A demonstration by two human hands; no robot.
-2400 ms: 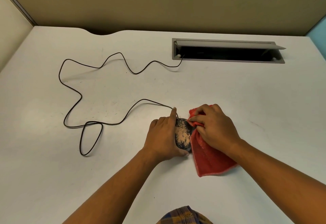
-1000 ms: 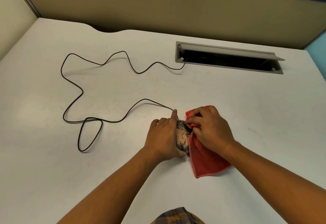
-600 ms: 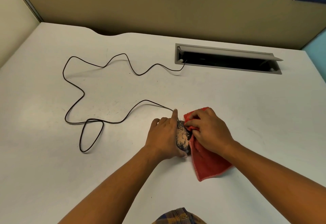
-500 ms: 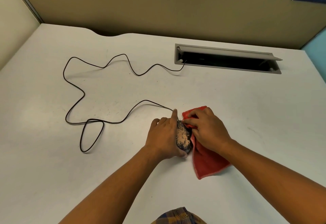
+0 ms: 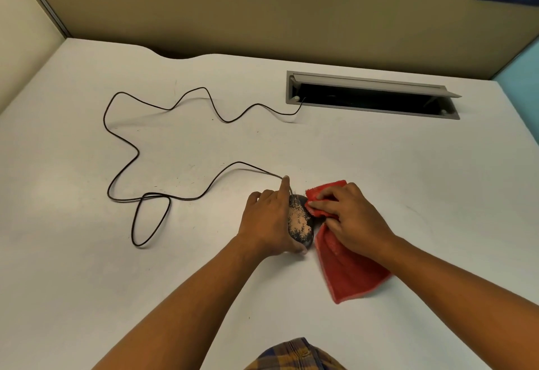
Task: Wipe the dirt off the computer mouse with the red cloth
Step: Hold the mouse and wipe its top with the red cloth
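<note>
Both hands busy: left grip [image 5: 269, 221] pinning mouse [image 5: 300, 222], right grip [image 5: 350, 218] pressing cloth [image 5: 350, 276]; next, scrubbing dirt.

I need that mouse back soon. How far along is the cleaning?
Early on. Done: the left hand steadies the computer mouse on the desk, and the right hand has the red cloth against the mouse's front right side. In hand: wiping that edge. Left: the tan, speckled dirt covering most of the mouse's top.
</note>
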